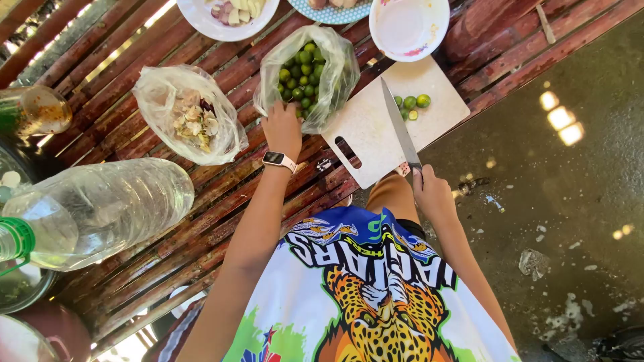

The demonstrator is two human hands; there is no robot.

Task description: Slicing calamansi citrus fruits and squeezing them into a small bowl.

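Small green limes (pixel 303 75) fill a clear plastic bag (pixel 333 74) that sits on the slatted wooden table (pixel 127 100), just left of a white cutting board (pixel 376 127). The left hand (pixel 282 129), with a watch (pixel 278 159) on its wrist, reaches into the open mouth of the bag, its fingers hidden among the fruit and plastic, so I cannot tell whether they have closed on anything. The right hand (pixel 433 194) is closed around the handle of a long knife (pixel 400 126), whose blade lies flat across the cutting board and points away from the person. A few loose limes (pixel 411 104) rest on the board just right of the blade, one of them apparently cut. Left of the lime bag lies a second clear bag (pixel 191 114) holding pale, papery pieces that look like garlic. At the far edge of the table stand a white plate (pixel 204 23) with chopped pieces, a spotted blue plate (pixel 322 15) and a white bowl (pixel 409 27) with pinkish smears. A large clear plastic bottle (pixel 100 208) with a green cap lies on its side at the left, near a glass jar (pixel 37 110).
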